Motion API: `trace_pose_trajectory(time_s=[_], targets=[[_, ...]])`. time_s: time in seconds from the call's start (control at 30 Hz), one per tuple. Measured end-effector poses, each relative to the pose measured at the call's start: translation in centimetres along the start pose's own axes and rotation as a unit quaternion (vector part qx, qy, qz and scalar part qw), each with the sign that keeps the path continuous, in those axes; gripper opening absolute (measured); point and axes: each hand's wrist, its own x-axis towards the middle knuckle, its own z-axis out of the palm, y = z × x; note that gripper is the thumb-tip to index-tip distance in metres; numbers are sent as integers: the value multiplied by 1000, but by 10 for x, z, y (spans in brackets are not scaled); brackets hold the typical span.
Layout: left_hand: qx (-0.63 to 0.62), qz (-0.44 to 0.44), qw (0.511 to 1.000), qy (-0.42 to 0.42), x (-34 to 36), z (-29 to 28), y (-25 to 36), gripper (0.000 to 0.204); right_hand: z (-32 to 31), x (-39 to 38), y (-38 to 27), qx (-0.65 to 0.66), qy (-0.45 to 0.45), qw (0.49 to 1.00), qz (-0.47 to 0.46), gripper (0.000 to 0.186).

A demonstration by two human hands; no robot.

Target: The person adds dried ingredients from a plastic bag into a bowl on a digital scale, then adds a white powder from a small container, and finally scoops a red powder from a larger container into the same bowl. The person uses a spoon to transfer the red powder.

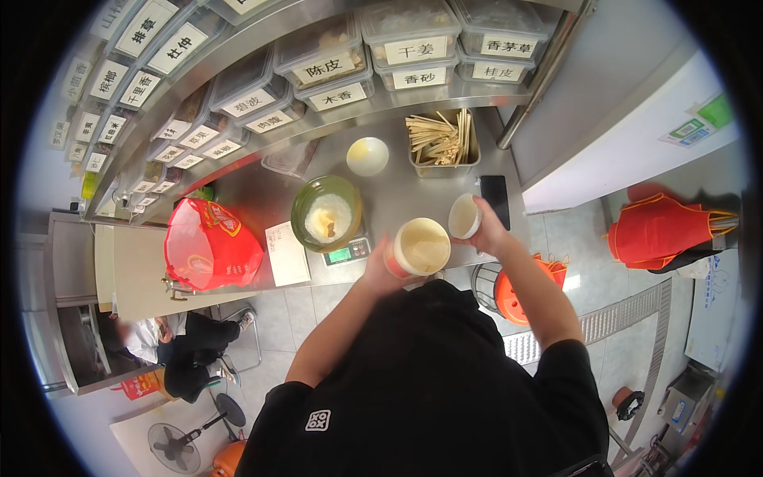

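From the head view, the work in hand looks like portioning between containers beside the weighing scale [347,252], which serves here as the landmark; the left hand [380,270] sits just right of the scale, its fingers clenched around the side of a round tub [420,246] with a pale creamy inside and an orange-red wall; the tub is held up off the table [397,187], mouth open toward the camera; the right hand [486,230] is farther right of the scale, beyond the tub, its fingers grasping a small white cup [463,216] tilted so its mouth faces the tub; the two vessels are near each other but apart.

On the scale stands a green bowl [326,212] holding a heap of white powder with a yellowish patch; behind the scale, toward the shelves, lies a smaller white bowl [367,156]; behind and to the right of the scale stands a steel tray of pale sticks [442,141], and a dark phone [494,199] lies just past the cup.

I judge the step to be a transfer between cup and tub, not yet begun, as nothing shows pouring; the next move would call for bringing the cup's lip over the tub's mouth and tipping gently, the tub kept level.

Both forearms rise from the lower edge, elbows bent; the left reaches straight ahead, the right angles outward and then in toward the cup.
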Motion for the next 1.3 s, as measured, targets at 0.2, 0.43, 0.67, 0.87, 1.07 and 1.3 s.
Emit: trace_pose_trajectory(time_s=[0.2, 0.43, 0.67, 0.87, 1.07, 1.3], targets=[[-259, -13, 964, 58, 3, 0, -12, 75, -34, 40, 46, -244, 254, 932, -80, 58], [-380, -35, 921, 79, 14, 10, -2, 73, 45, -52, 32, -608, -47, 725, -322, 33], [-403, -55, 911, 59, 18, 20, 8, 73, 79, -56, 21, -726, 18, 618, -302, 14], [-400, -43, 911, 92, 20, 26, 3, 76, 101, -83, -17, -712, 60, 599, -361, 12], [-390, -82, 900, 175, 35, 14, -15, 77, 124, -98, -64, -697, -32, 575, -428, 12], [-298, -39, 902, 311, 55, -8, -60, 56, 121, -80, -75, -630, -100, 690, -343, 15]])
